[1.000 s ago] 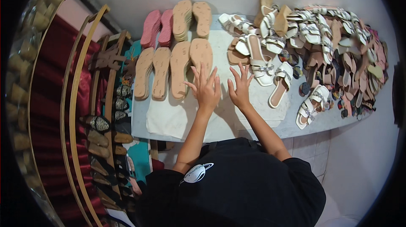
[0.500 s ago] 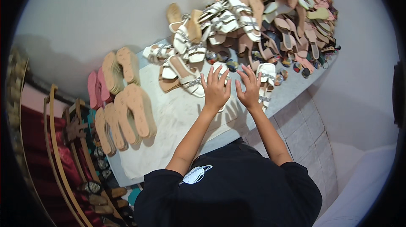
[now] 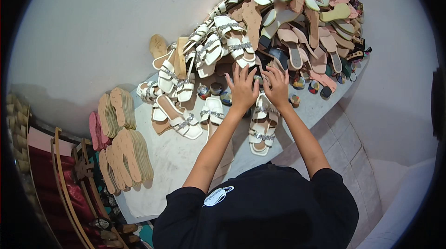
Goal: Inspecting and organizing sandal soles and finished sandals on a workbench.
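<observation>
A white flat sandal with a glittering jewelled strap [image 3: 261, 126] lies sole-down on the grey table [image 3: 172, 156], just right of frame centre. Half a second ago both hands were lower in the frame; now they have reached further up into the heap. The left hand [image 3: 242, 89] and right hand [image 3: 277, 86], fingers spread and gripping nothing, press down just above the sandal.

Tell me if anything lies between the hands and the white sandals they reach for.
Nothing visible does. The left hand and right hand are spread at the foot of the white sandal pile, with another white sandal just beneath the right wrist. Whether the fingertips touch a sandal cannot be told.
</observation>
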Demonstrator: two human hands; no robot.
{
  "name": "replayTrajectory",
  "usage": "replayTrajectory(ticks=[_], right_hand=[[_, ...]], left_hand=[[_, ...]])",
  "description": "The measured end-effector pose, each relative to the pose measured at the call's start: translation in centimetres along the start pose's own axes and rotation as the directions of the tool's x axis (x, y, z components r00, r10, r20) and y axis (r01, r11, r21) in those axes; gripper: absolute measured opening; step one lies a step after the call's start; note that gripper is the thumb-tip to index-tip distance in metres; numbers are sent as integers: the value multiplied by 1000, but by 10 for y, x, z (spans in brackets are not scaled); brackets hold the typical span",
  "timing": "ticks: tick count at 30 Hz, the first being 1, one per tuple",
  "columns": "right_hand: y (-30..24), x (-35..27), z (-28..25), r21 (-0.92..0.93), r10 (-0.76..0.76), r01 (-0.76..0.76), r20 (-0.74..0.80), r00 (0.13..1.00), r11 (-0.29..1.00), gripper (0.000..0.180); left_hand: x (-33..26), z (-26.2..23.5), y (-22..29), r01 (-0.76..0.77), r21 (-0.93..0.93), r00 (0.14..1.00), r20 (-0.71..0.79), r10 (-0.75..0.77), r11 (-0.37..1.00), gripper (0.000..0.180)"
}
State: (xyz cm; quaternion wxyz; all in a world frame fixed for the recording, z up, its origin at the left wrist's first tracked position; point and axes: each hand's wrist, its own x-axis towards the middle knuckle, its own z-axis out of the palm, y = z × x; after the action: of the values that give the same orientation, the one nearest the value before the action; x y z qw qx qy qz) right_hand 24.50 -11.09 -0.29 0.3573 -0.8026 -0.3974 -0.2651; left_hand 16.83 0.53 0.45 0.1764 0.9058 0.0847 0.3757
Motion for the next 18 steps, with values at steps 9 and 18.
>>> replayTrajectory(ticks=[9,18], right_hand=[[79,72,62,-137,-159,179,145,977,974,51],[115,113,100,-180,-316,353,204,926,918,47]], left_hand=[[27,39,-2,92,148,996,-33,-88,985,36],[42,42,-9,75,213,996,22,-81,974,40]])
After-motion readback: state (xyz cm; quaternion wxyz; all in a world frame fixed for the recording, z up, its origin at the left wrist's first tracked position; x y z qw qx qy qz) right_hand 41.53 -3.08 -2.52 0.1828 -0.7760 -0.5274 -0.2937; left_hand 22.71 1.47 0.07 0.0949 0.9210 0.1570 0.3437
